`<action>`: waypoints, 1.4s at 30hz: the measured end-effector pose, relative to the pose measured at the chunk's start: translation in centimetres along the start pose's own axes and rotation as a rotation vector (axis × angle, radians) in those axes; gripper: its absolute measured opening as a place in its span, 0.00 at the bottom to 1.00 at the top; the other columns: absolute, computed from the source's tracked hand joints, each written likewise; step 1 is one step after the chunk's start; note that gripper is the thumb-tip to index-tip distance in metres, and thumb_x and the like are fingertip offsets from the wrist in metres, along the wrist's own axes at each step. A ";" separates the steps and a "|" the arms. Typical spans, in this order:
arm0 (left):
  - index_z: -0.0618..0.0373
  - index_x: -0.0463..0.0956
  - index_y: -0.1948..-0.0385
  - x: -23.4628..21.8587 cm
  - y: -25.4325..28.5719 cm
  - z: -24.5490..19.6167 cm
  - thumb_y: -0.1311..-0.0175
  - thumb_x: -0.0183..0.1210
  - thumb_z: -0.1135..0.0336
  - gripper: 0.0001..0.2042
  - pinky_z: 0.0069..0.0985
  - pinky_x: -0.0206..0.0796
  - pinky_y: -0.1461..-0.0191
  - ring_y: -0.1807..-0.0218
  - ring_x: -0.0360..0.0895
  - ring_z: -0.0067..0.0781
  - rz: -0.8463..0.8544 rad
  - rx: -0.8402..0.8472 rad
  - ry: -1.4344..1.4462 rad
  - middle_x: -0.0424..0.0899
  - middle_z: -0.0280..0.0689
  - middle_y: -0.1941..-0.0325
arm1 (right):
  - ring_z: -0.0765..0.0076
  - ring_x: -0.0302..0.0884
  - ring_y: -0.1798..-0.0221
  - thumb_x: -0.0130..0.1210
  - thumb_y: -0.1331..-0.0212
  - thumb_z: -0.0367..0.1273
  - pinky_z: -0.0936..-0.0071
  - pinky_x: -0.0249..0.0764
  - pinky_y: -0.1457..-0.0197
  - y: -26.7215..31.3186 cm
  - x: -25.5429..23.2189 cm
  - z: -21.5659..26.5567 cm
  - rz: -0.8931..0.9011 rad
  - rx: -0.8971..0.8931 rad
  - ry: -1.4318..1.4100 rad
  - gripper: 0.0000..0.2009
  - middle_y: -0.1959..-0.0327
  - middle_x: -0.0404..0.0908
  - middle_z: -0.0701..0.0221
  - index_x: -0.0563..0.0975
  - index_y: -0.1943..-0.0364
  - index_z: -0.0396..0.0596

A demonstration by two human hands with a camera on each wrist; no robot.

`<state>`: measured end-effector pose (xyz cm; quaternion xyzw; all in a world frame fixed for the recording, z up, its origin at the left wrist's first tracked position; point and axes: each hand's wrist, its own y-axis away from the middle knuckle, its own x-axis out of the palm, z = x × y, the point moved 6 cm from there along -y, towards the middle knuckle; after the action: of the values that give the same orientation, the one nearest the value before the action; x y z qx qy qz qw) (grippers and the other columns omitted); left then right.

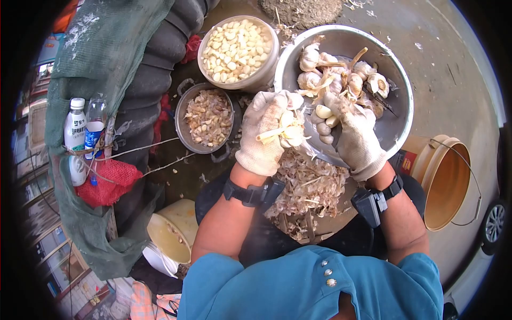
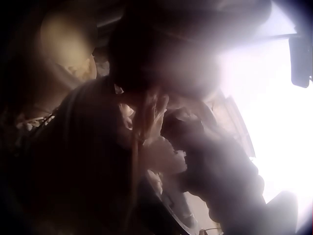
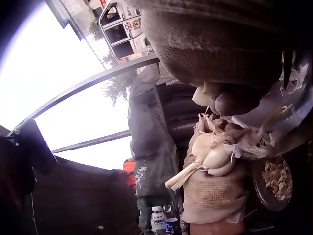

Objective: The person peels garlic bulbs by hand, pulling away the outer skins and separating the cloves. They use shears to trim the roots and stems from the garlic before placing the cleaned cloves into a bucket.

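Note:
Both hands wear pale knitted gloves. In the head view the left hand (image 1: 260,128) grips a partly broken-open garlic bulb (image 1: 290,133), its dry stem poking out; the right wrist view shows the bulb's exposed cloves (image 3: 215,155) against the glove. Close beside it, the right hand (image 1: 360,136) holds several garlic cloves (image 1: 323,111) at its curled fingers, over the near side of a metal basin (image 1: 407,109). Whole garlic bulbs (image 1: 309,57) with stems lie inside that basin. The left wrist view is dark and glare-washed, with papery garlic skin (image 2: 164,154) between the hands.
A tub (image 1: 258,81) of peeled cloves stands beyond the left hand, near a pot (image 1: 182,117) of cloves and skins. Garlic skins (image 1: 314,184) are heaped below the hands. A tan bucket (image 1: 448,181) lies right, a yellowish bucket (image 1: 186,216) left. Bottles (image 1: 76,125) hang by green netting (image 1: 88,58).

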<state>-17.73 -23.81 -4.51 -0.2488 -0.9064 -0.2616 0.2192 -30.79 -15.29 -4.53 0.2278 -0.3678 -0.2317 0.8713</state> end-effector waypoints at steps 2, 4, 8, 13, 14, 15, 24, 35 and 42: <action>0.61 0.74 0.59 -0.5 -0.4 -0.3 0.29 0.52 0.64 0.09 0.22 0.74 0.65 0.66 0.79 0.27 -0.004 0.000 0.043 0.81 0.39 0.63 | 0.80 0.70 0.71 0.51 0.30 0.38 0.83 0.67 0.73 0.1 0.0 -0.1 -0.006 0.089 -0.183 0.12 0.67 0.76 0.72 0.74 0.54 0.44; 0.61 0.74 0.58 -0.4 -0.4 -0.4 0.27 0.50 0.63 0.10 0.20 0.72 0.68 0.67 0.78 0.26 -0.029 0.008 0.028 0.80 0.38 0.64 | 0.79 0.72 0.70 0.51 0.30 0.37 0.81 0.69 0.70 -0.1 -0.1 0.4 0.045 0.097 -0.201 0.12 0.66 0.77 0.71 0.74 0.53 0.43; 0.60 0.74 0.58 -0.1 -0.1 -0.2 0.27 0.49 0.61 0.11 0.19 0.71 0.69 0.68 0.78 0.25 0.023 -0.041 -0.028 0.79 0.36 0.66 | 0.81 0.74 0.69 0.52 0.31 0.42 0.86 0.71 0.72 0.2 1.2 0.7 0.204 0.098 -0.250 0.16 0.65 0.78 0.71 0.74 0.53 0.42; 0.58 0.72 0.54 0.9 0.0 -0.2 0.26 0.47 0.59 0.13 0.20 0.70 0.68 0.66 0.76 0.24 0.050 -0.010 0.075 0.77 0.34 0.64 | 0.82 0.72 0.68 0.53 0.32 0.39 0.87 0.69 0.72 -0.1 -0.1 0.7 0.153 0.069 -0.157 0.13 0.66 0.75 0.74 0.73 0.52 0.44; 0.58 0.72 0.54 0.9 0.2 -0.2 0.26 0.47 0.59 0.13 0.20 0.70 0.68 0.66 0.76 0.24 0.053 -0.006 0.075 0.77 0.34 0.64 | 0.81 0.72 0.68 0.53 0.32 0.38 0.87 0.67 0.72 -0.1 -0.6 0.8 0.115 0.066 -0.137 0.13 0.66 0.75 0.74 0.73 0.51 0.45; 0.57 0.71 0.54 1.1 0.3 -0.2 0.26 0.46 0.58 0.13 0.20 0.70 0.68 0.66 0.76 0.23 0.074 -0.007 0.076 0.77 0.34 0.63 | 0.81 0.72 0.68 0.53 0.32 0.38 0.87 0.67 0.72 0.1 -0.9 1.1 0.116 0.061 -0.134 0.13 0.66 0.75 0.74 0.73 0.51 0.45; 0.53 0.70 0.59 1.0 0.1 -0.3 0.26 0.44 0.54 0.13 0.22 0.71 0.66 0.66 0.76 0.25 0.135 0.086 -0.225 0.75 0.32 0.66 | 0.83 0.71 0.66 0.52 0.31 0.40 0.83 0.70 0.62 7.3 -8.9 12.0 -0.295 -0.446 0.422 0.14 0.64 0.76 0.75 0.75 0.52 0.44; 0.57 0.71 0.61 3.4 4.0 -1.7 0.26 0.42 0.54 0.16 0.22 0.72 0.67 0.70 0.79 0.25 0.131 0.312 -0.375 0.79 0.36 0.67 | 0.80 0.74 0.59 0.50 0.30 0.37 0.80 0.69 0.53 16.6 -16.6 10.9 -0.686 -0.525 0.857 0.12 0.64 0.79 0.73 0.77 0.55 0.42; 0.56 0.71 0.62 5.7 6.7 -3.0 0.26 0.45 0.57 0.13 0.19 0.66 0.68 0.73 0.72 0.21 0.151 0.530 -0.522 0.76 0.33 0.68 | 0.80 0.72 0.63 0.63 0.39 0.44 0.78 0.72 0.59 12.7 1.9 1.5 -0.053 -0.415 0.844 0.21 0.67 0.76 0.72 0.73 0.54 0.40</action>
<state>-17.58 -18.66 3.26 -0.3078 -0.9471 0.0712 0.0564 -27.78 -6.66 4.66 0.1325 0.0785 -0.2097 0.9656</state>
